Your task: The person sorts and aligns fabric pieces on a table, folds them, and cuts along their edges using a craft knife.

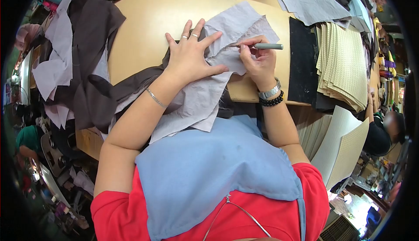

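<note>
My left hand (190,55) lies with its fingers spread on a light grey piece of fabric (231,21), pressing it against the wooden table. In my right hand (259,62) is a pen (268,46) with a grey-green barrel, its tip close to a fold or edge line in the fabric. Wrinkled grey cloth hangs from under my left hand over the table's near edge toward my lap. Dark brown fabric (139,80) runs beneath my left forearm and joins the pile at the left.
Dark and light grey cloth (90,49) is heaped at the table's (144,27) left. At the right, a black sheet (302,62) lies beside a stack of cream textured sheets (342,62). More grey fabric (310,1) sits at the back right. Other people (384,129) are at both sides.
</note>
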Motion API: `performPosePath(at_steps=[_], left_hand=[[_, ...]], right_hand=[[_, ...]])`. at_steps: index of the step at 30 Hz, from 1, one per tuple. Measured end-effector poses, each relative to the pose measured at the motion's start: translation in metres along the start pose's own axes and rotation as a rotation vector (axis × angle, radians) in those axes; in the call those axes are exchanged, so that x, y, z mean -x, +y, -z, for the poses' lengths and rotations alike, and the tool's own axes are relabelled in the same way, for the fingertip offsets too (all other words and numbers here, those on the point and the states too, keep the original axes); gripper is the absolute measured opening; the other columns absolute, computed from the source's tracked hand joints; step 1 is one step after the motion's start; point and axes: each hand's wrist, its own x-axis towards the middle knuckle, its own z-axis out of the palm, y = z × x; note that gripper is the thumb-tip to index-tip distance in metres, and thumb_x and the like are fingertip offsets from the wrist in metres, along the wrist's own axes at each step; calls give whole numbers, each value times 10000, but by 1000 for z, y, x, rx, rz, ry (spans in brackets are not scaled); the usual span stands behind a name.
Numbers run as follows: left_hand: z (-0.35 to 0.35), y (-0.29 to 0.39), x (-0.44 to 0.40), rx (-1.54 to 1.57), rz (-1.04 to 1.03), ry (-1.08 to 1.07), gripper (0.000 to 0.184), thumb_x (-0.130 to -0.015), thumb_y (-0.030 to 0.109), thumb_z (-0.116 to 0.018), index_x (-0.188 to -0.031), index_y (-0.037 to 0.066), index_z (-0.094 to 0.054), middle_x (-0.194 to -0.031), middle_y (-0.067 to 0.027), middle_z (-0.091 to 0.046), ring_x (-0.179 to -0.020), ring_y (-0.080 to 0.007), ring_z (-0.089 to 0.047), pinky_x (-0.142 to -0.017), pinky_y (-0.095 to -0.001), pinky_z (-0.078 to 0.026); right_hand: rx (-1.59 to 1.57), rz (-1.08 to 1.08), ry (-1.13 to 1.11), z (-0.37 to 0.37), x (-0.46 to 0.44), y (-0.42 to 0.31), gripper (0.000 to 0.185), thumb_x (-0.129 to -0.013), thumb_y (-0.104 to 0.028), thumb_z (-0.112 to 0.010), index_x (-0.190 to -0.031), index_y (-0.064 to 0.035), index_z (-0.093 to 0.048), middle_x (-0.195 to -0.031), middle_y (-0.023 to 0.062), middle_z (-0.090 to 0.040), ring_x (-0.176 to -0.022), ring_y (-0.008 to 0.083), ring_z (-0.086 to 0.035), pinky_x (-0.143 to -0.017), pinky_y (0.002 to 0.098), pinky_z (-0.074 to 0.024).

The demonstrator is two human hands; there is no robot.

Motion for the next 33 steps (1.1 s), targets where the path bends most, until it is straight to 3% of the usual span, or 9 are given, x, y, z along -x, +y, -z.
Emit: performPosePath(at_steps=[8,33], left_hand=[[-1,1,0,-6,6,-9,905,-597,691,-759,-1401,356,-510,-1563,-162,-294,-1455,-412,-207,-995,-808,-173],[-2,-1,0,-48,-8,-14,938,-602,737,-728,-1423,360,-476,-1570,-158,-277,-1455,-417,-201,-995,-804,-179]], right_hand=[[147,90,117,3,-6,0,71,-847,-15,-653,-904,0,-614,-799,60,-669,-684,93,-641,-601,230,-531],[119,42,197,4,-11,5,76,-848,-17,-655,-906,-14,-605,-781,34,-646,-664,74,-617,-601,221,-509]])
